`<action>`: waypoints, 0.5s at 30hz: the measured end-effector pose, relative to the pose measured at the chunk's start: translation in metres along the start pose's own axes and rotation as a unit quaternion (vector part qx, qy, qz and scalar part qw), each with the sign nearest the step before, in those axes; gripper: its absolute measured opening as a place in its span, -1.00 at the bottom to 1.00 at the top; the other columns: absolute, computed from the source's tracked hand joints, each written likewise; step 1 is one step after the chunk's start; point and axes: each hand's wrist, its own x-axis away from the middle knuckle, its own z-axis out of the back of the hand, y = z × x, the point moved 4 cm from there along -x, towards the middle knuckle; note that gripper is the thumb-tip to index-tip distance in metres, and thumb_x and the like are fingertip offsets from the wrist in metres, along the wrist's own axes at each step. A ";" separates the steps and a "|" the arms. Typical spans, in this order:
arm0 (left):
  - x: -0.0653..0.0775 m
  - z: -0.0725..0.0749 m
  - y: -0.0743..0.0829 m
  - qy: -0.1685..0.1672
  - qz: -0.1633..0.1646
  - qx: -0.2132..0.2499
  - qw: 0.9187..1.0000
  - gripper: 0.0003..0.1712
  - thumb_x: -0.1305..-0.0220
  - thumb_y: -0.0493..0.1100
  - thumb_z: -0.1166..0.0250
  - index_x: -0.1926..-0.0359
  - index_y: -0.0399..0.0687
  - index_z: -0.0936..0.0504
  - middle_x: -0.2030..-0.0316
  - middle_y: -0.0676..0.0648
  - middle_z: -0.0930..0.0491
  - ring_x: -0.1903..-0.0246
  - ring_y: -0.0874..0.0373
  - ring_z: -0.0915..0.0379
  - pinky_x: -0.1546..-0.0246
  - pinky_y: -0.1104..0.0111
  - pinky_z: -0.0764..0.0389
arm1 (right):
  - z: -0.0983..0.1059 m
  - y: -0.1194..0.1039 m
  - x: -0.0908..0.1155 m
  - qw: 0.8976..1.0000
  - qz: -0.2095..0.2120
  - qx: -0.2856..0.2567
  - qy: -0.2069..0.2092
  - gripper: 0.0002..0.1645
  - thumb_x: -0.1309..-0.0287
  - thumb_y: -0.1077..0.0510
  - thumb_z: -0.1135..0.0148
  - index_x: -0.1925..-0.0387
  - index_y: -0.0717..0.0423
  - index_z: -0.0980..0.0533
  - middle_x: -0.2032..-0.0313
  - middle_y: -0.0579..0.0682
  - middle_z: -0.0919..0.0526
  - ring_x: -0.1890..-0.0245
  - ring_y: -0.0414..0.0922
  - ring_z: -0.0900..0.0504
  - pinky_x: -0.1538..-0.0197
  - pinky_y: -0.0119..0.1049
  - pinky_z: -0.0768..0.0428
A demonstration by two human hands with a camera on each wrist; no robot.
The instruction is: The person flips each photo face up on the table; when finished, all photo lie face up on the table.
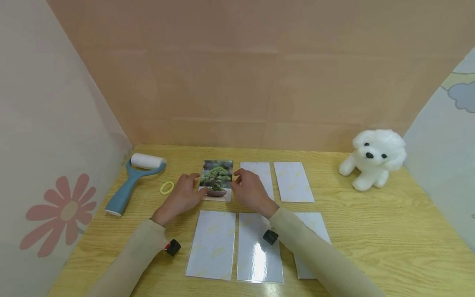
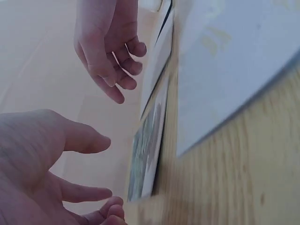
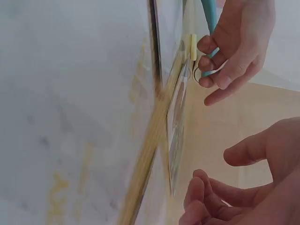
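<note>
A picture card of a bonsai tree in a pot [image 1: 217, 175] lies face up in the back row on the wooden table. My left hand [image 1: 182, 194] is at its left side, with thumb and fingers spread apart. On the opposite side, my right hand [image 1: 251, 189] hovers with loosely bent fingers, partly over a white face-down card [image 1: 264, 170]. Both wrist views show a gap between the hands and the bonsai card [image 2: 149, 145], and nothing held. Three more white cards [image 1: 211, 243] form the front row; my right sleeve covers part of the rightmost one [image 1: 315, 220].
Another white card [image 1: 295, 181] lies at the right of the back row. To the left are a lint roller with a blue handle [image 1: 128, 189] and a small yellow ring [image 1: 167, 188]. A white plush dog [image 1: 375, 161] sits at the back right, near the wall.
</note>
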 end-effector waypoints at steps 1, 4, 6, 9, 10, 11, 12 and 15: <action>0.000 0.000 0.002 0.006 -0.007 -0.001 1.000 -0.28 -0.40 -0.03 -0.25 -0.38 -0.43 -0.32 -0.01 -0.35 -0.43 0.11 -0.14 -0.41 0.10 0.00 -0.47 | 0.002 0.000 0.001 1.000 0.003 -0.004 0.005 -0.57 -0.38 0.18 -0.09 -0.18 0.31 -0.51 0.25 0.02 -0.63 0.60 -0.15 -0.51 0.38 -0.23 -0.54; 0.001 -0.001 0.008 0.020 -0.027 -0.008 0.999 -0.32 -0.39 -0.05 -0.26 -0.36 -0.41 -0.37 0.01 -0.33 -0.45 0.14 -0.12 -0.42 0.10 0.01 -0.49 | 0.008 0.000 0.004 0.999 0.024 -0.002 0.024 -0.60 -0.37 0.18 -0.10 -0.14 0.30 -0.54 0.21 0.03 -0.62 0.46 -0.11 -0.55 0.29 -0.19 -0.55; 0.001 -0.002 0.012 0.025 -0.039 -0.006 0.999 -0.34 -0.39 -0.07 -0.27 -0.34 -0.41 -0.39 -0.01 -0.34 -0.46 0.11 -0.14 -0.43 0.08 0.00 -0.49 | 0.013 -0.001 0.007 0.998 0.046 0.002 0.038 -0.62 -0.36 0.20 -0.09 -0.11 0.31 -0.55 0.18 0.05 -0.62 0.34 -0.05 -0.57 0.22 -0.15 -0.56; 0.003 -0.004 0.019 0.028 -0.051 0.003 0.998 -0.38 -0.39 -0.10 -0.27 -0.33 -0.39 -0.42 -0.08 -0.35 -0.45 0.01 -0.19 -0.44 0.00 -0.02 -0.48 | 0.022 -0.001 0.012 0.994 0.085 0.024 0.059 -0.64 -0.36 0.21 -0.08 -0.10 0.29 -0.56 0.10 0.09 -0.62 0.15 0.02 -0.59 0.08 -0.08 -0.56; 0.004 -0.004 0.022 0.030 -0.059 0.005 0.998 -0.40 -0.39 -0.11 -0.28 -0.32 -0.39 -0.44 -0.11 -0.35 -0.45 -0.04 -0.21 -0.43 -0.04 -0.04 -0.47 | 0.025 0.000 0.014 0.993 0.097 0.031 0.064 -0.64 -0.37 0.22 -0.08 -0.10 0.28 -0.56 0.07 0.12 -0.62 0.11 0.04 -0.59 0.05 -0.06 -0.56; 0.004 -0.005 0.025 0.031 -0.066 0.006 0.997 -0.41 -0.39 -0.12 -0.28 -0.31 -0.38 -0.45 -0.13 -0.35 -0.44 -0.08 -0.22 -0.42 -0.07 -0.06 -0.46 | 0.029 0.000 0.016 0.991 0.106 0.036 0.067 -0.64 -0.37 0.21 -0.09 -0.11 0.28 -0.56 0.03 0.13 -0.62 0.07 0.06 -0.59 0.02 -0.04 -0.56; 0.005 -0.006 0.027 0.033 -0.073 0.005 0.997 -0.42 -0.38 -0.12 -0.28 -0.30 -0.37 -0.47 -0.14 -0.35 -0.44 -0.10 -0.24 -0.41 -0.09 -0.07 -0.44 | 0.032 0.001 0.018 0.990 0.112 0.045 0.068 -0.64 -0.38 0.20 -0.09 -0.12 0.27 -0.56 -0.01 0.13 -0.60 0.03 0.07 -0.58 -0.01 -0.03 -0.55; 0.006 -0.009 0.035 0.044 -0.098 -0.010 0.994 -0.45 -0.36 -0.12 -0.31 -0.26 -0.36 -0.51 -0.14 -0.35 -0.45 -0.12 -0.26 -0.40 -0.14 -0.16 -0.37 | 0.040 0.005 0.025 0.986 0.132 0.075 0.069 -0.63 -0.40 0.17 -0.12 -0.13 0.26 -0.55 -0.10 0.14 -0.56 -0.11 0.10 -0.52 -0.12 0.01 -0.51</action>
